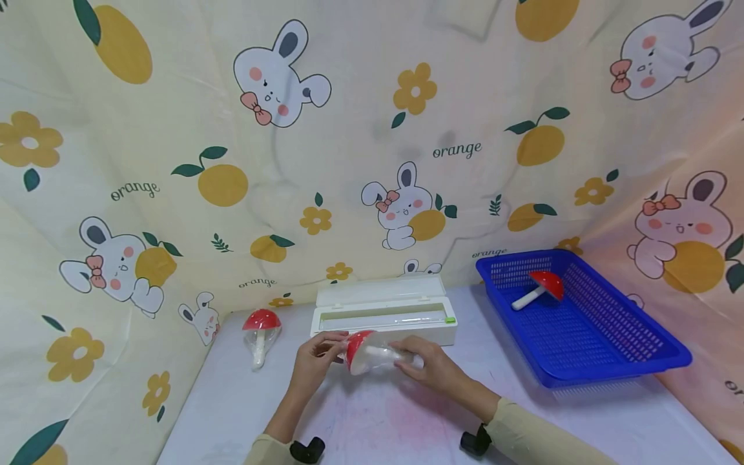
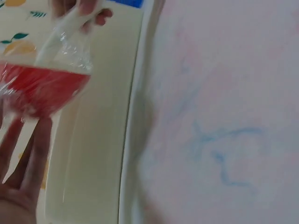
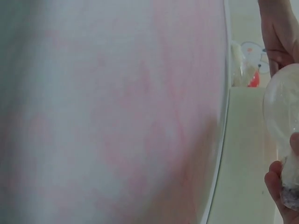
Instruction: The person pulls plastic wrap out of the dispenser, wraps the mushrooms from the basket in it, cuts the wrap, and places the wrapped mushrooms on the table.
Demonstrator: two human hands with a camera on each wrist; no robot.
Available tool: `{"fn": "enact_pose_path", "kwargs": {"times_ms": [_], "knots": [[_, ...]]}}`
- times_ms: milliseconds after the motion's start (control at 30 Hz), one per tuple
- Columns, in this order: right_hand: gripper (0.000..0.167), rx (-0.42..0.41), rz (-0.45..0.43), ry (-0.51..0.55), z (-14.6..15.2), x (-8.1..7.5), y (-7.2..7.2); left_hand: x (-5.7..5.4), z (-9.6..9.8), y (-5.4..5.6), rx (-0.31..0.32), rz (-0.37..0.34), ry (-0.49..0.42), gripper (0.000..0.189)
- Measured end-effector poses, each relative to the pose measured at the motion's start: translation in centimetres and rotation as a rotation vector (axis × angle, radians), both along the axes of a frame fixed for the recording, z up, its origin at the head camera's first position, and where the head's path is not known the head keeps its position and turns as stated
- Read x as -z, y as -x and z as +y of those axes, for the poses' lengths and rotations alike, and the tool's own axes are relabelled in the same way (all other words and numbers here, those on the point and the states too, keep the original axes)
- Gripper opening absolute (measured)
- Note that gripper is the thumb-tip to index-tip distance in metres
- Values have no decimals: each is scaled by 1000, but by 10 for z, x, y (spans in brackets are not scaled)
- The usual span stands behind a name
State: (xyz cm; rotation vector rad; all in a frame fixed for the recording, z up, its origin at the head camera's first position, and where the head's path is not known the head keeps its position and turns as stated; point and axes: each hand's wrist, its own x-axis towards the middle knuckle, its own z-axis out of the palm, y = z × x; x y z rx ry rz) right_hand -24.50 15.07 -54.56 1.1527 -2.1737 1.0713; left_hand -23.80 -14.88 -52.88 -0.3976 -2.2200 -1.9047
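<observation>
A toy mushroom [image 1: 357, 354] with a red cap and white stem, wrapped in clear plastic film, is held sideways between both hands above the table. At the cap end, my left hand [image 1: 316, 361] holds it with its fingertips. My right hand [image 1: 430, 368] grips the wrapped stem between thumb and fingers. In the left wrist view the film lies wrinkled over the red cap [image 2: 44, 88]. The right wrist view shows the pale underside of the cap [image 3: 282, 102] and bunched film around the stem. Just behind the hands is a white cling film dispenser [image 1: 436, 334], its lid raised.
Another film-wrapped mushroom [image 1: 261, 323] lies on the table [image 1: 232, 413] at left. At right, a blue plastic basket [image 1: 616, 371] contains a mushroom [image 1: 546, 284] with no visible film. A green slider [image 1: 450, 320] sits on the dispenser. A printed cloth [image 1: 349, 142] hangs behind.
</observation>
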Motion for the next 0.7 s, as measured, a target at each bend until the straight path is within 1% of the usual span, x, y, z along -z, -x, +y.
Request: {"fn": "enact_pose_path", "kwargs": {"times_ms": [100,167,333,433,500,567,700], "knots": [[40,6,2,1,0,0,0,1,2,-1,-18,21,8,16],[37,12,-9,-2,1,-1,-1,1,2,-2,-13,30,39,17],[36,24,-14,-11,1,-2,-2,2,-4,-4,53,39,133,27],[34,11,-13,-15,0,-2,-1,3,-6,-5,83,33,119,28],[33,-7,-26,-19,-1,-1,-1,5,-6,-4,79,34,98,25],[32,-22,-37,-28,-2,-1,-1,6,-5,-4,59,45,85,21],[31,-23,-57,-36,-4,-1,-1,6,-3,-3,11,59,99,15]]}}
